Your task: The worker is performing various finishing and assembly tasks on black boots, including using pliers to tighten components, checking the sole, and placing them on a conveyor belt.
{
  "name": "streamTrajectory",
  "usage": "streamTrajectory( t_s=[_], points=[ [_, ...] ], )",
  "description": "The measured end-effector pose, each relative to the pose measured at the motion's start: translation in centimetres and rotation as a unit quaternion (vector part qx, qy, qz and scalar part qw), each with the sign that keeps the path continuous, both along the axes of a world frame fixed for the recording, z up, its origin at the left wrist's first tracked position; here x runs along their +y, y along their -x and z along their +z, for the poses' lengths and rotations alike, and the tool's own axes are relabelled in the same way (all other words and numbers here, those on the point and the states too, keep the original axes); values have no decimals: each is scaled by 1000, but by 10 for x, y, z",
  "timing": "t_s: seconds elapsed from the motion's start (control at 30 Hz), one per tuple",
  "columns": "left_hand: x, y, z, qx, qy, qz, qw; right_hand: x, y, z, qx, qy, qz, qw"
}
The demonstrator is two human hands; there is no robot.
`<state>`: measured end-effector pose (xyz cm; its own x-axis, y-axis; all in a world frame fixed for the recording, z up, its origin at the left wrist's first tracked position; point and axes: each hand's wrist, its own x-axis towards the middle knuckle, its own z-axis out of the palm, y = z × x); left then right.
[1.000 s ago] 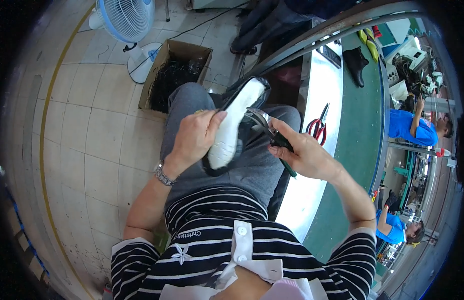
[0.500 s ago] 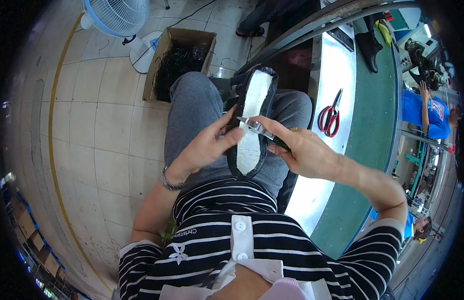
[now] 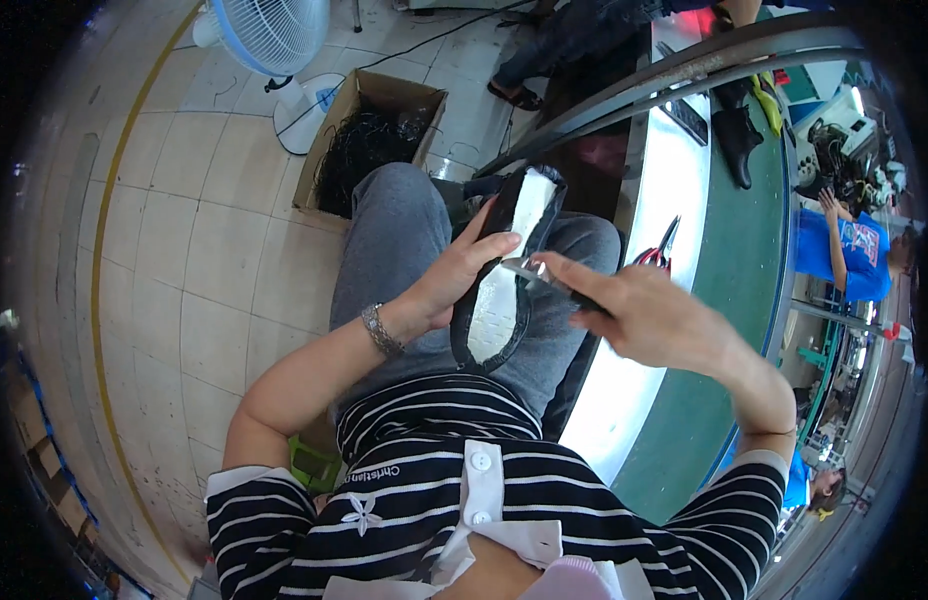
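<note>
A black shoe upper with a white sole board (image 3: 497, 300) rests bottom-up across my lap, its far end leaning right. My left hand (image 3: 454, 275) grips the shoe's left side, with the thumb lying over the white board. Closed in my right hand (image 3: 654, 315) is a pointed metal tool (image 3: 529, 268) with a dark handle; its exact kind is hard to make out. The silver tip meets the board near the shoe's middle, close to my left thumb. Red-handled scissors (image 3: 654, 257) lie on the metal bench strip, partly hidden behind my right hand.
To my right runs a green bench top (image 3: 719, 270) with a metal strip (image 3: 624, 385). A black boot (image 3: 736, 145) stands farther along it. Ahead are a carton (image 3: 314, 165) of black scraps and a fan (image 3: 269, 35). One person's legs (image 3: 554, 60) and a blue-shirted person (image 3: 844, 240) are nearby.
The shoe has tilted to the right at its far end. My left thumb has moved up the board and now presses on it. The tool has shifted slightly right and down.
</note>
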<state>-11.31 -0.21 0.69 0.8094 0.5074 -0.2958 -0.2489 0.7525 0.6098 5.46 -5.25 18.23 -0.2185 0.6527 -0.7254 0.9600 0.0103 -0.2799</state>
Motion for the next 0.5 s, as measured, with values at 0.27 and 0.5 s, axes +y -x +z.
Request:
streamTrajectory(
  t_s=[0.27,0.5],
  points=[
    [0,0,-8,34,-35,-32,998,36,-25,-47,-53,-263,120,956],
    [4,-1,0,17,-11,-44,999,23,-26,-64,54,-331,12,942]
  ],
)
